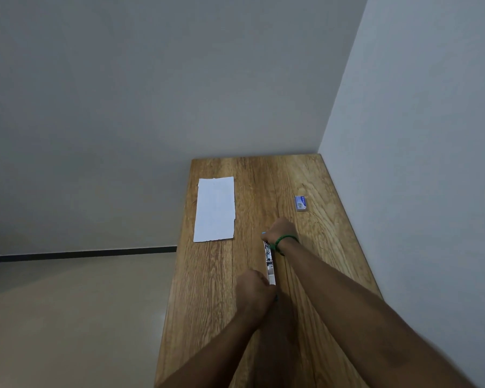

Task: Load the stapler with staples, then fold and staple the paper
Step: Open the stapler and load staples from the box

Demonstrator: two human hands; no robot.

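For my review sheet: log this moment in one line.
both hands on opened stapler | staple box untouched | paper flat, unfolded

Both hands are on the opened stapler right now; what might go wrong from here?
1. The opened silver metal stapler is stretched between the right hand and left hand; it may snap shut on fingers.
2. The small blue-and-white staple box lies beyond the right hand, so fetching it means letting go.
3. The white paper sheet lies near the wooden table's left edge and could slide off.
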